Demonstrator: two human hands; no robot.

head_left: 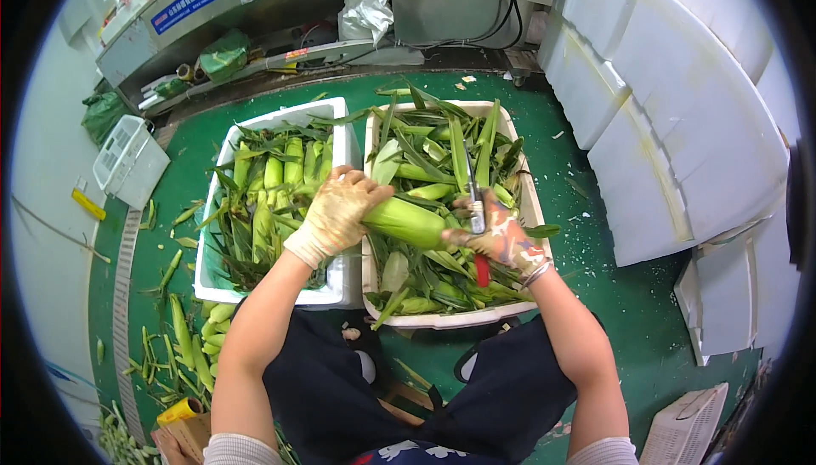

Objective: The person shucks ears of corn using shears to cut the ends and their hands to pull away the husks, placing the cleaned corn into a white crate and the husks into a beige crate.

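I see the left hand (pixel 338 214), fingers closed on a corn ear (pixel 404 220) above the right crate (pixel 450 320); the right hand (pixel 503 241) has fingers curled round a red-handled tool (pixel 482 271). If the ear rolls, I fear cut fingers.

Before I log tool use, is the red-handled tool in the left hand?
No, the right hand holds the tool; the left hand grips corn.

Corn ear (pixel 406 222) over white bin (pixel 450 321).
Left hand (pixel 338 212) grips one end; right hand (pixel 507 241), holding red-handled tool (pixel 482 270), at other.
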